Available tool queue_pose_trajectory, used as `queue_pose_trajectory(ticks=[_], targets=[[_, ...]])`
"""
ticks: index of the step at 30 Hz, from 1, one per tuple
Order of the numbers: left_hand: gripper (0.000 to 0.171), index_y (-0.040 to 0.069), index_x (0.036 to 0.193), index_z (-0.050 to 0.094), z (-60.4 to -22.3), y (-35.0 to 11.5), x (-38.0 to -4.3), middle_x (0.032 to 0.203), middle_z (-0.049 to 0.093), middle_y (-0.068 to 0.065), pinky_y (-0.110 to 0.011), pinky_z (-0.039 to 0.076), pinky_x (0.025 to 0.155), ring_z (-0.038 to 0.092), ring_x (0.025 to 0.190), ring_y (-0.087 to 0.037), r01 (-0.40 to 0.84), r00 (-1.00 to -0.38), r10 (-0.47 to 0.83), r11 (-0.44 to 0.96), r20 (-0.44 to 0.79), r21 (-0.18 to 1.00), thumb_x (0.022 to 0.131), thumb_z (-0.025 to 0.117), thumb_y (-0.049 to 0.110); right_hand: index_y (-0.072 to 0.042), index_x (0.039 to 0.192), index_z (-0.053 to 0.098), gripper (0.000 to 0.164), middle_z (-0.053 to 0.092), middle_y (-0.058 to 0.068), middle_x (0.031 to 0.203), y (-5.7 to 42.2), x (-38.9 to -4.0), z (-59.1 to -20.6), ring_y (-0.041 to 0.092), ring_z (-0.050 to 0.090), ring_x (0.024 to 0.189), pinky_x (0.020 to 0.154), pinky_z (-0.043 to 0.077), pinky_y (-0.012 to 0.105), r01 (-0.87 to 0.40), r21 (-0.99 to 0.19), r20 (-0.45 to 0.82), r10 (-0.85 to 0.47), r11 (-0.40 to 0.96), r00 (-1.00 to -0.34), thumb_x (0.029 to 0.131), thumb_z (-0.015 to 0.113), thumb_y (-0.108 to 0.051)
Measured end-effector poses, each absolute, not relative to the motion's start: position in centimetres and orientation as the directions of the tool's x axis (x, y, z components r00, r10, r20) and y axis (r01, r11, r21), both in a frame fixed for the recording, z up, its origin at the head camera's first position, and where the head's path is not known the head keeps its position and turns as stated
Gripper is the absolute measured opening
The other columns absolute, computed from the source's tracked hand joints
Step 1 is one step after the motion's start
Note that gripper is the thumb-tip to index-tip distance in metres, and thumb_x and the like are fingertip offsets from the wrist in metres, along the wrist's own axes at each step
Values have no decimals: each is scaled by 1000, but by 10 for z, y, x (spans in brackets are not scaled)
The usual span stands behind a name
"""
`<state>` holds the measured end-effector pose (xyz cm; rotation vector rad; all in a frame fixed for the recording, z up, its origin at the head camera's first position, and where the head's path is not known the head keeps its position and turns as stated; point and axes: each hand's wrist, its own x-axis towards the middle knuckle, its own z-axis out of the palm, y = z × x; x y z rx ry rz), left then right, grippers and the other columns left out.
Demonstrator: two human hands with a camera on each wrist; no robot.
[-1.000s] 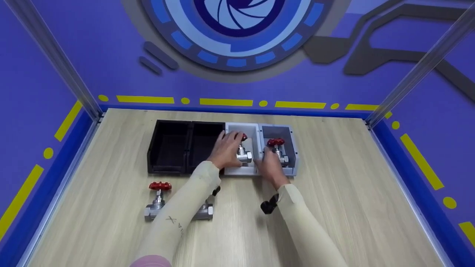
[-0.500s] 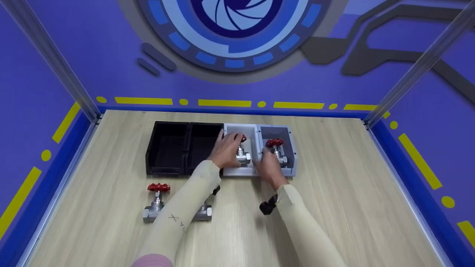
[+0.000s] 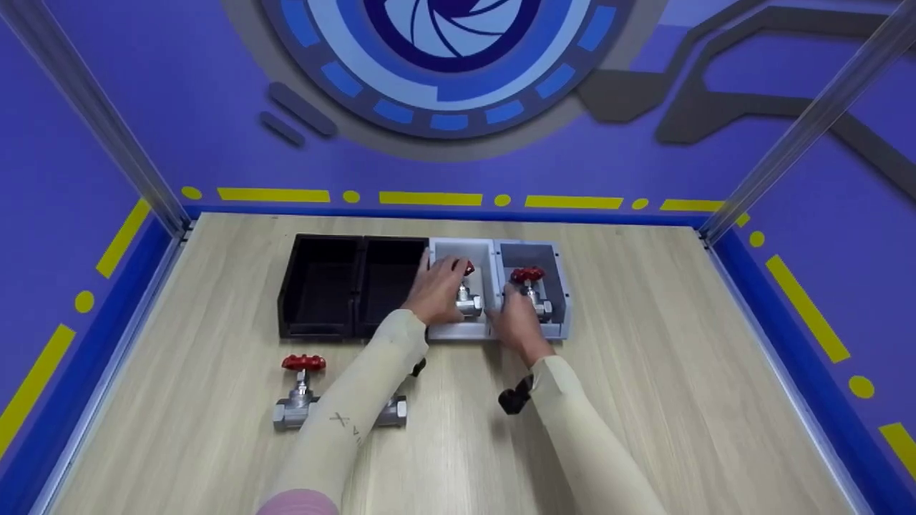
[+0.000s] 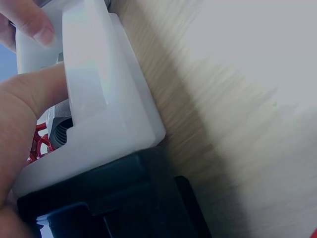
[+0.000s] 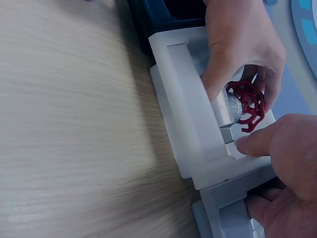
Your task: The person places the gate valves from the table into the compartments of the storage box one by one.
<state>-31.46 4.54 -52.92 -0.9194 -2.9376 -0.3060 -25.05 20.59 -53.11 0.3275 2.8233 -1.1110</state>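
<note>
In the white bin (image 3: 472, 330) lies a metal valve (image 3: 470, 306) with a red handwheel (image 5: 246, 105). My left hand (image 3: 435, 290) grips this valve from above, thumb on the near side and fingers behind the handwheel. My right hand (image 3: 521, 325) straddles the adjoining walls of the white and grey bins, pinching them. Its thumb (image 5: 255, 143) is on the white side, at the valve's end; its other fingers reach into the grey bin (image 3: 562, 318). A second red-wheeled valve (image 3: 529, 286) sits in that grey bin, beside those fingers.
Two black bins (image 3: 322, 286) join the row on the left. Nearer on the wooden table (image 3: 680, 372), a valve (image 3: 297, 400) stands left of the left forearm; another valve's end (image 3: 395, 413) shows beyond the sleeve. Blue panels (image 3: 809, 272) enclose the back and sides.
Both hands and the valves keep the same places relative to the bins. The whole head view has shifted slightly.
</note>
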Motion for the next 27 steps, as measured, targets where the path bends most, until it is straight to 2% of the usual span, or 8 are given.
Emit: queue_pose_trajectory(ticks=[7, 14, 22, 27], targets=[[93, 10, 138, 44, -531, 48, -315, 138, 53, -11, -58, 9, 120, 48, 131, -27, 564, -826, 556, 812, 95, 148, 60, 87, 35, 2, 138, 45, 58, 62, 25, 124, 207, -249, -530, 32, 61, 115, 101, 48, 43, 217, -677, -144, 162, 704, -976, 87, 68, -12], [87, 8, 132, 49, -534, 49, -316, 127, 60, -11, -60, 16, 118, 56, 121, -29, 577, -813, 561, 812, 154, 89, 61, 86, 43, 6, 134, 47, 55, 65, 26, 115, 207, -248, -532, 32, 64, 107, 95, 51, 45, 148, -659, -73, 133, 737, -988, 87, 68, -12], [80, 10, 127, 52, -536, 50, -315, 122, 61, -9, -60, 14, 118, 58, 116, -29, 564, -823, 550, 821, 145, 91, 60, 87, 39, 3, 139, 43, 58, 62, 25, 122, 206, -248, -530, 33, 61, 113, 100, 49, 44, 196, -672, -137, 141, 714, -981, 88, 66, -13], [84, 10, 130, 50, -536, 51, -314, 125, 61, -10, -60, 13, 119, 58, 118, -29, 551, -832, 540, 830, 126, 83, 62, 87, 41, 2, 135, 47, 53, 65, 24, 117, 207, -248, -531, 32, 64, 107, 95, 52, 43, 194, -667, -129, 144, 719, -981, 88, 67, -14]])
